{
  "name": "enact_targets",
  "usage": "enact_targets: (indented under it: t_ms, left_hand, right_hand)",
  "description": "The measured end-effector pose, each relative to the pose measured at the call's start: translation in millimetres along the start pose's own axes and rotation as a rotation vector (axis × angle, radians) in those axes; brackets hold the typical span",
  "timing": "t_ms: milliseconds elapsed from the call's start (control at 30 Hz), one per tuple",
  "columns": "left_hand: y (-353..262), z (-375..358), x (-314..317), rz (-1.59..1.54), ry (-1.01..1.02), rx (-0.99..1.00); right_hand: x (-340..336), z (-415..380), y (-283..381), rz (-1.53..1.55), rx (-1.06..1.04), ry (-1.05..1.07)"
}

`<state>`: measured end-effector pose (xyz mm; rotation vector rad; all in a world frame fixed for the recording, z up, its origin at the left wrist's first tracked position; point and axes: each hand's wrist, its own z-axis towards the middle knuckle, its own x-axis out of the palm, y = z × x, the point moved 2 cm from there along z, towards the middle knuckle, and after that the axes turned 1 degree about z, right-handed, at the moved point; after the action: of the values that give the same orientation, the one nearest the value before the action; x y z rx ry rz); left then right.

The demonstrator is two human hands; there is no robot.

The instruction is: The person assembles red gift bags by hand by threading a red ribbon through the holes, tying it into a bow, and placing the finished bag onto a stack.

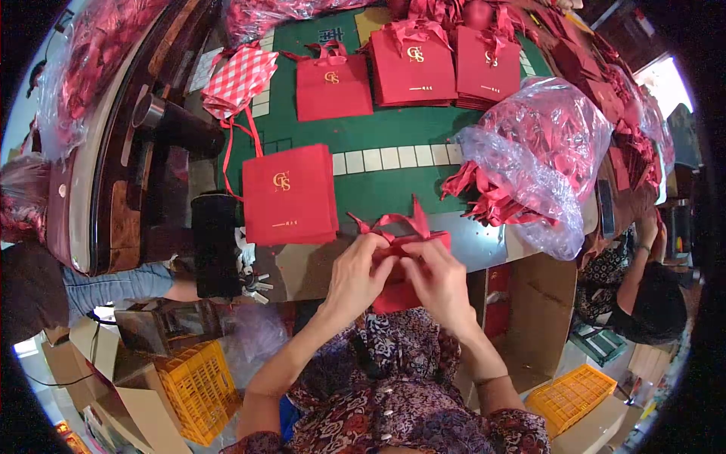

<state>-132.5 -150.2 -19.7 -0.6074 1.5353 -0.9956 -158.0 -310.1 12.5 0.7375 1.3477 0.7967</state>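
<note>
A red paper gift bag [395, 297] is at the table's near edge, in front of my body, with red ribbon [412, 222] sticking up from its top. My left hand [354, 274] pinches the bag's upper edge from the left. From the right, my right hand [440, 281] has its fingers closed on the same edge, and the fingertips of both hands almost meet. Whether ribbon lies between the fingers is hidden. Just left of my hands lies a stack of flat red bags [290, 198] with gold lettering and no ribbon showing.
Farther back lie red bags with ribbon handles [333, 87] and thicker stacks [414, 68]. A clear plastic sack [541, 151] of red ribbons sits at right. Left are a checked red-white bundle [240, 79] and a dark cylinder [178, 125]. Yellow crates [198, 390] stand below; other people sit on both sides.
</note>
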Motion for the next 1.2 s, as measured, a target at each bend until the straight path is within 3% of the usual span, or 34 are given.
enact_targets:
  t_ms: [200,267,367,400,667,767,833,933,1067,1133,1200]
  left_hand:
    - [0,-9,7,0.054,0.038,0.139]
    - [0,-12,7,0.101,-0.014,0.307]
    - [-1,-17,5,0.073,-0.014,0.313]
    - [-1,-17,5,0.110,-0.004,0.344]
    - [-3,-6,-1,0.102,-0.042,0.323]
    - [-6,-6,-5,0.078,0.018,0.313]
    - [-2,-8,-3,0.049,0.043,0.273]
    - [4,-6,-4,-0.037,0.008,-0.007]
    - [18,-7,1,-0.038,-0.051,0.022]
    - [14,-7,-1,-0.031,-0.052,0.017]
    - [10,-5,-2,-0.001,-0.042,-0.003]
  right_hand:
    - [-5,24,-17,-0.184,-0.172,0.160]
    - [-6,30,-25,-0.086,-0.119,0.312]
    - [-10,40,-42,0.188,0.150,0.573]
    - [-10,44,-41,0.143,0.093,0.589]
    - [15,40,-59,0.399,0.223,0.438]
    - [17,48,-56,0.434,0.268,0.272]
    - [21,63,-59,0.486,0.180,0.097]
    - [17,74,-68,0.423,0.135,0.178]
    - [-14,66,-58,0.178,0.076,0.069]
    - [-27,55,-57,0.118,0.138,0.106]
    - [-35,46,-47,0.024,0.061,0.166]
